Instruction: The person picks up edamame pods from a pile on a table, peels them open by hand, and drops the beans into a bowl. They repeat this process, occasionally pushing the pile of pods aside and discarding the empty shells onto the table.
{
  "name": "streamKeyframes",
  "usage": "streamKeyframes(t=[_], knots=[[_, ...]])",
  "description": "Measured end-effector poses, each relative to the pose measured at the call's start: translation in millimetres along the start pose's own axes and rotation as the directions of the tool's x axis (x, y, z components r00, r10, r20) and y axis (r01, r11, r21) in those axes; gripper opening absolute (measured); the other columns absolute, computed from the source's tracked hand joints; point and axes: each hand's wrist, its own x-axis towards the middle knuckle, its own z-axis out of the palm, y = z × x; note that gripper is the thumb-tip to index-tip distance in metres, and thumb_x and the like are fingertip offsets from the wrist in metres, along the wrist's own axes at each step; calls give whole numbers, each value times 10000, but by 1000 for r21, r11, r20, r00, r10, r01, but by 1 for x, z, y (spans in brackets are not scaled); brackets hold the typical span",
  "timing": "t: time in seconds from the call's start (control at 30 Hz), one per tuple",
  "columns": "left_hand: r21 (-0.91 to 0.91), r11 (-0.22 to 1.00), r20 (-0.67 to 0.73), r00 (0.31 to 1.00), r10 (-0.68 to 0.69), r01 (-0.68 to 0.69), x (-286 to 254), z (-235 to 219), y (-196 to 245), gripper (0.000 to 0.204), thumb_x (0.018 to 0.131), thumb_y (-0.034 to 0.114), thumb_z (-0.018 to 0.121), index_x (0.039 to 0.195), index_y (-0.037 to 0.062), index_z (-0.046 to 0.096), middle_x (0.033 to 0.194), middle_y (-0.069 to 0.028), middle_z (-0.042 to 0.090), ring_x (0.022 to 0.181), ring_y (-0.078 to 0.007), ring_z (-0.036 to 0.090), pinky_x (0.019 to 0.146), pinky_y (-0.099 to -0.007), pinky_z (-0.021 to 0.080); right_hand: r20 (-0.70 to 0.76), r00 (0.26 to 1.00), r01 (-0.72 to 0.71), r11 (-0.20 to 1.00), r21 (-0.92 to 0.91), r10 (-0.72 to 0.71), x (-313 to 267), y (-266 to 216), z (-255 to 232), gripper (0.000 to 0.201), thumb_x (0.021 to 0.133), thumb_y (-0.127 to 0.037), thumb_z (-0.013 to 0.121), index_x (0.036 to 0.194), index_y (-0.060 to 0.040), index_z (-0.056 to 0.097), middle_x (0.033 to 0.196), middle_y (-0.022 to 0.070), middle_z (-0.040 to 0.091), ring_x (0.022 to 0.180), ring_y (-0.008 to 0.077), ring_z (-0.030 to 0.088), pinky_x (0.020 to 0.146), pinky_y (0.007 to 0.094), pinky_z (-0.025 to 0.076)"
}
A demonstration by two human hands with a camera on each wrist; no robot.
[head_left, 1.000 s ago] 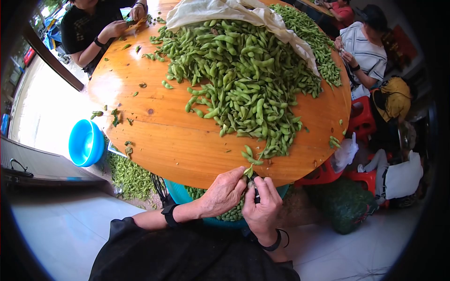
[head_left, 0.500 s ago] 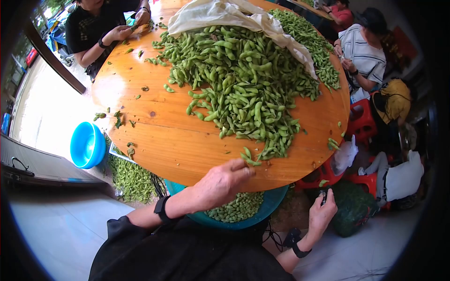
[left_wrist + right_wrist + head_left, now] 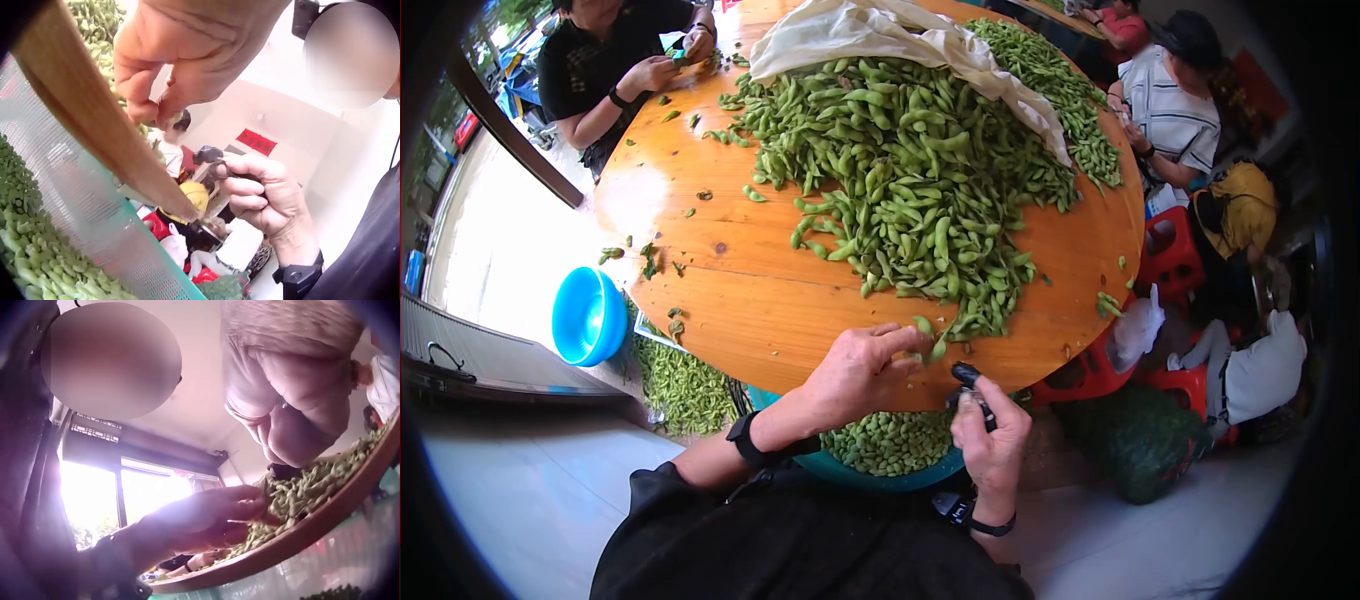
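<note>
At the near edge of the round wooden table (image 3: 750, 335), my left hand (image 3: 855, 370) reaches out from the wrist strap. Its thumb and index finger pinch a green soybean pod (image 3: 938, 349) at the tip of the pile. In the left wrist view, those fingertips are closed together over a bit of green. My right hand (image 3: 992, 435) is raised just to the right, fingers curled round a small black tool (image 3: 209, 155) with no pod showing on it. Below the edge, a teal basket (image 3: 955, 462) holds small green beans or pods (image 3: 885, 440).
A large pile of soybean pods (image 3: 910, 190) covers the table's middle, partly under a white cloth (image 3: 840, 40). Loose pods and leaf scraps lie left. A blue basin (image 3: 590, 315) stands on the floor beside heaped pods (image 3: 690, 385). Other people sit round the table; red stools (image 3: 1170, 250) stand right.
My right hand swung out to the right with a green piece on the black tool, then came back without it. The left hand left the black tool and moved to the pod at the pile's tip.
</note>
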Motion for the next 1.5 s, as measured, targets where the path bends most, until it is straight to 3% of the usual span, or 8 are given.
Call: streamKeyframes(t=[0.2,0.53,0.6,0.77,0.93,1.03,1.4,1.5], knots=[[-375,908,-5,979,-202,186,-16,5,5,220,811,-4,740,1014,28,662,821,-70,653,594,-100,563,526,-292,461,160,979,-169,938,303,125,6,-6,18,229,943,28,544,1153,103,597,827,16,526,567,43,484,476,216,384],[-31,991,-144,981,127,-133,-31,5,-3,117,842,-15,699,922,24,624,746,-58,586,593,-159,584,509,-284,433,238,969,-138,937,322,60,8,-5,26,179,958,30,535,1106,116,589,864,15,514,567,50,466,468,217,370],[-838,425,236,929,-283,342,-40,2,-8,101,889,10,682,903,32,585,773,-52,613,595,-147,582,484,-255,428,272,959,-181,899,398,73,7,-5,28,177,955,29,542,1104,104,598,846,18,520,554,47,451,457,213,348],[-898,-138,436,887,-152,417,-50,0,-25,168,934,36,642,1044,51,516,794,-86,645,520,-118,565,410,-229,395,459,860,-482,651,587,224,10,-3,31,162,961,-4,544,1086,42,636,740,25,529,503,30,347,425,188,249],[-919,28,386,910,-150,394,-52,-13,-17,239,922,37,659,1108,32,509,835,-44,623,631,-109,587,456,-231,416,508,844,-463,715,524,175,12,-6,40,176,963,-18,527,1075,60,636,744,32,565,475,22,348,404,184,251],[-469,864,67,983,-171,183,-51,-12,-12,329,904,109,707,1192,27,570,828,-14,577,705,-114,596,571,-218,475,266,963,-93,984,152,50,7,-7,46,101,955,-5,559,993,77,605,742,5,507,523,40,458,442,213,330],[-718,630,168,953,-253,295,-43,-14,-18,65,863,31,712,885,-5,663,908,-28,579,860,-132,583,748,-271,489,328,881,438,851,-290,-341,3,-5,38,86,911,45,567,967,99,605,767,38,521,526,87,511,457,247,381],[-868,284,398,913,-90,407,-42,-21,-36,34,853,48,717,882,37,702,903,-15,633,886,-125,575,865,-272,435,482,874,-197,951,237,61,-4,-13,35,72,910,74,567,958,103,611,786,37,513,553,63,497,447,238,356]])
